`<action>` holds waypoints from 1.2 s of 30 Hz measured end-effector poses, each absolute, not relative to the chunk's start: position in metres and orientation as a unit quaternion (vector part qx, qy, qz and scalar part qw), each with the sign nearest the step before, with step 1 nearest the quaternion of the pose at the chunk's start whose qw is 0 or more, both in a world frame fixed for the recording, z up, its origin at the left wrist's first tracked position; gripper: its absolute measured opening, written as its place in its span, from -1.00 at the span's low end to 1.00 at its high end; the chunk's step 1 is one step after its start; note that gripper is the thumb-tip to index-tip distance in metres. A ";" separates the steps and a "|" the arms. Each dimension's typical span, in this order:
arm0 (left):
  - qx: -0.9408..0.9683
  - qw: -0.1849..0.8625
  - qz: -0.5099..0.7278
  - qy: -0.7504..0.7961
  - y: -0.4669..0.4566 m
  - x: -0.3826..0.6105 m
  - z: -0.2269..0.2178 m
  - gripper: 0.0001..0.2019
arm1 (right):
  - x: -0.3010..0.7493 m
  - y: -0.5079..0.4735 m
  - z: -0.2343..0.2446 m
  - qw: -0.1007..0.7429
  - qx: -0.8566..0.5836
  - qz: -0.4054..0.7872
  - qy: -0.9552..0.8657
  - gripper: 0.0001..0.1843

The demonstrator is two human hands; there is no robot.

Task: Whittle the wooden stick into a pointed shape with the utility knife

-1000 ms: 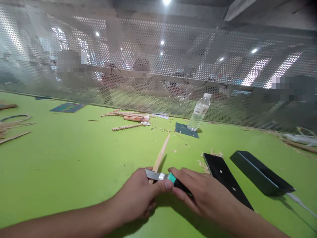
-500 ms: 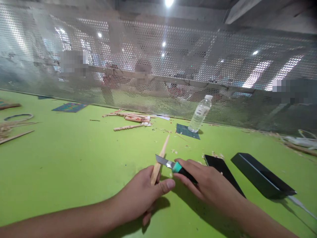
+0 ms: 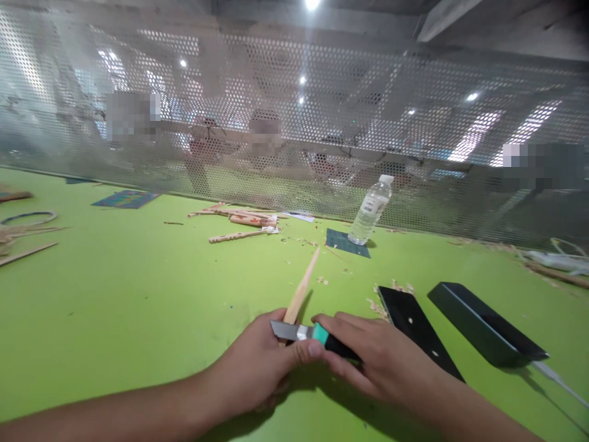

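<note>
A pale, tapered wooden stick (image 3: 302, 291) points away from me, its lower end wrapped by my left hand (image 3: 260, 362). My right hand (image 3: 375, 353) is closed around a utility knife (image 3: 321, 336) with a teal and black handle. The short metal blade lies across the stick, close to the fingers of my left hand. My left thumb is against the knife near its teal collar. The stick's lower end is hidden in my palm.
A black phone (image 3: 416, 331) and a dark wedge-shaped device (image 3: 488, 325) with a white cable lie at right. Behind stand a water bottle (image 3: 370, 212) on a dark cloth, carved sticks (image 3: 242, 236) and scattered shavings. A perforated metal screen (image 3: 294, 141) borders the green table (image 3: 138, 294).
The knife has slid down the stick toward me, from its middle to beside my left hand. My left thumb now meets the knife.
</note>
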State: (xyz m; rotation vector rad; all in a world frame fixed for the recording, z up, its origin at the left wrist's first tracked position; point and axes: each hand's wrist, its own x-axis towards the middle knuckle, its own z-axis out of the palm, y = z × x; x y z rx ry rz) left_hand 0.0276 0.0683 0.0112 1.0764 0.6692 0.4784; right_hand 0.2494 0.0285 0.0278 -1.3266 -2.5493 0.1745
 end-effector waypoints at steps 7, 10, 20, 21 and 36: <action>0.551 0.715 0.232 0.362 0.068 0.029 0.008 -0.48 | 0.239 0.022 0.023 0.175 -0.468 -0.079 -0.863 -0.51; 0.546 0.714 0.231 0.372 0.067 0.029 0.010 -0.49 | 0.244 0.028 0.024 0.197 -0.503 -0.086 -0.837 -0.51; 0.528 0.740 0.206 0.361 0.068 0.028 0.012 -0.58 | 0.271 0.041 0.026 0.239 -0.518 -0.045 -0.820 -0.56; 0.524 0.746 0.209 0.355 0.068 0.027 0.013 -0.58 | 0.270 0.040 0.026 0.234 -0.508 -0.024 -0.829 -0.58; 0.510 0.777 0.218 0.297 0.071 0.026 0.010 -0.41 | 0.247 0.027 0.033 0.125 -0.453 0.127 -0.874 -0.66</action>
